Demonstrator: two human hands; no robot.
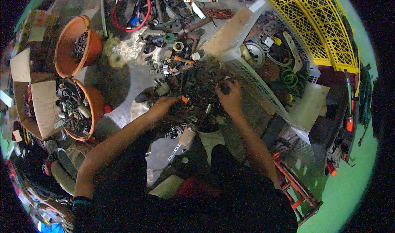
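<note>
My left hand point(162, 108) reaches in over a dark heap of small metal scrap point(197, 89) on the floor. Its fingers are curled, and a small orange piece point(184, 99) shows at their tips. Whether it is held or lies just behind them is unclear. On the heap's right side, my right hand point(231, 95) bends its thumb and fingers round a small dark part point(224, 89), too dim to name. A short light-coloured metal piece point(208, 108) lies between the hands.
Two orange tubs point(87, 37) point(98, 103) with metal parts and an open cardboard box point(44, 105) stand left. On the right are a white mesh crate point(263, 85) of scrap and a yellow plastic crate point(319, 25). A red hose point(149, 10) lies coiled beyond; a red metal frame point(294, 183) is near right.
</note>
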